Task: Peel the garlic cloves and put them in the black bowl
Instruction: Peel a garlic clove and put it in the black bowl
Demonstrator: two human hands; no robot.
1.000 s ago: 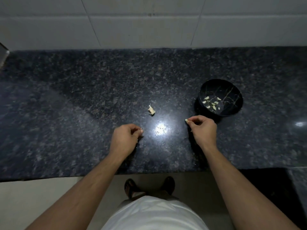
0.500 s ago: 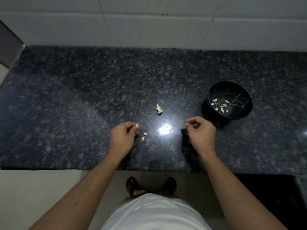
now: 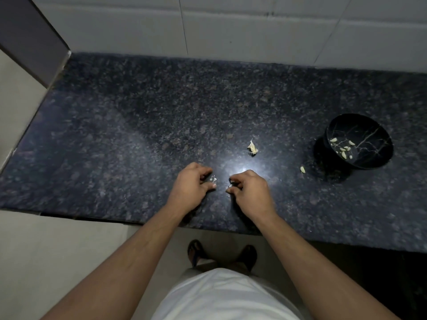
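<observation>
The black bowl [image 3: 369, 125] stands at the right of the dark granite counter [image 3: 138, 135] and holds several peeled cloves [image 3: 344, 148]. One peeled clove [image 3: 302, 169] lies on the counter just left of the bowl. A papery garlic remnant [image 3: 253, 147] lies beyond my hands. My left hand [image 3: 190, 187] has its fingers curled, with thumb and forefinger either side of small skin bits [image 3: 214, 179] on the counter. My right hand [image 3: 250, 192], close beside it, pinches a tiny pale garlic piece [image 3: 230, 186] at its fingertips.
A white tiled wall [image 3: 231, 26] backs the counter and a grey panel [image 3: 30, 35] closes its left end. The counter's front edge runs just under my wrists. A bright light reflection [image 3: 240, 168] sits between my hands and the remnant.
My right hand has moved left from beside the bowl to meet my left hand. Skin bits now lie by my left fingers. The view has shifted left, and a clove shows beside the bowl.
</observation>
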